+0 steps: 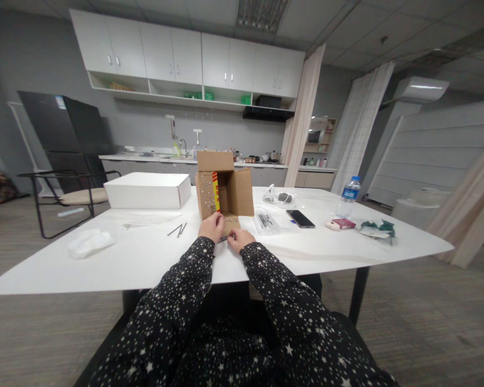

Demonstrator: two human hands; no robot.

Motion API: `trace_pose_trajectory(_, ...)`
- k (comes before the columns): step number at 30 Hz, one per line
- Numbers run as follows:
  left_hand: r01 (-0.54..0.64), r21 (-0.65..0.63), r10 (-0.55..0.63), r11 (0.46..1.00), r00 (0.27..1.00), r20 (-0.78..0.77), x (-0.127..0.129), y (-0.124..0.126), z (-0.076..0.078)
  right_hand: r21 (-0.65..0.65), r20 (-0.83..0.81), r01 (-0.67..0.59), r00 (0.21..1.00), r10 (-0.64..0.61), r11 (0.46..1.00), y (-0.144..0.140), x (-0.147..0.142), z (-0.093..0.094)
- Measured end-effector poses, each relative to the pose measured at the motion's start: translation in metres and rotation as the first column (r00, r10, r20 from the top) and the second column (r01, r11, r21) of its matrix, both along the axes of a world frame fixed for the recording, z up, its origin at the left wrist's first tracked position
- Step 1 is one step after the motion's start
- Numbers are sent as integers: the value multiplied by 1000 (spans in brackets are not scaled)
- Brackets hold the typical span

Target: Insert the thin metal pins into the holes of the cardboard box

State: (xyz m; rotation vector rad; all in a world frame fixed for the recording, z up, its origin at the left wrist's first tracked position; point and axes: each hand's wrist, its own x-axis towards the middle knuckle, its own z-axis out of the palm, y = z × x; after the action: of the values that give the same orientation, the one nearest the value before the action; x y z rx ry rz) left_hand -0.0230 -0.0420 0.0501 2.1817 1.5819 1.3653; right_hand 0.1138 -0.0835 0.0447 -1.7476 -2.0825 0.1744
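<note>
A brown cardboard box point(244, 192) stands on the table with its opening toward me and its flaps spread. Small pale, shiny dots in rows cover its left flap point(205, 193), beside a yellow and red strip point(215, 192). At the lower left edge of that flap is my left hand point(212, 227), its fingers closed together; what they grip is hidden. My right hand point(241, 239) is closed just in front of the lower flap point(230, 223). A small dark, thin object point(223, 238) lies between the hands at the right fingertips, too small to name.
Left on the white table point(145, 269) are a white box point(147, 191), crumpled white plastic point(89, 242) and several metal rods point(178, 230). To the right lie a clear packet point(268, 223), a phone point(300, 219), a pink packet point(344, 223), a green-and-clear wrapper point(377, 230) and a water bottle point(350, 196).
</note>
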Motion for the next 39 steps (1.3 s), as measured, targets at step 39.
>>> trace_pose_trajectory(39, -72, -1, 71, 997, 988, -138, -4, 6, -4, 27, -13, -13, 1000, 14, 1000, 4, 2, -5)
